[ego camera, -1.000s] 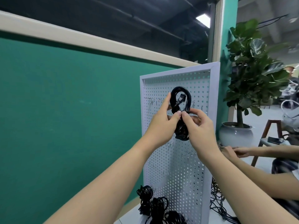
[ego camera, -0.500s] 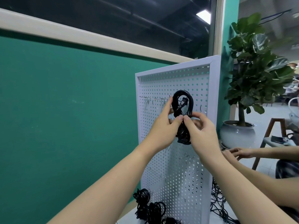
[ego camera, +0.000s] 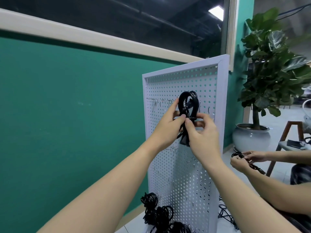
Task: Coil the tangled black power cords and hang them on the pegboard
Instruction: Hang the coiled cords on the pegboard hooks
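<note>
Now | green wall (ego camera: 70, 105) behind | white pegboard (ego camera: 185, 174) upright, metal hooks (ego camera: 154, 100) along its upper rows | potted plant (ego camera: 269, 68) past its right edge | left hand (ego camera: 165, 126) and right hand (ego camera: 204, 137) both pinch coiled black cord (ego camera: 186, 105) against upper pegboard | more coiled cords (ego camera: 158, 211) at the pegboard's bottom-left corner.

No text, label, brand or number can be read on anything here.

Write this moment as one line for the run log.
step: hanging | left hand and right hand: hold coiled black power cord | at: white perforated pegboard | hung: unclear
</note>
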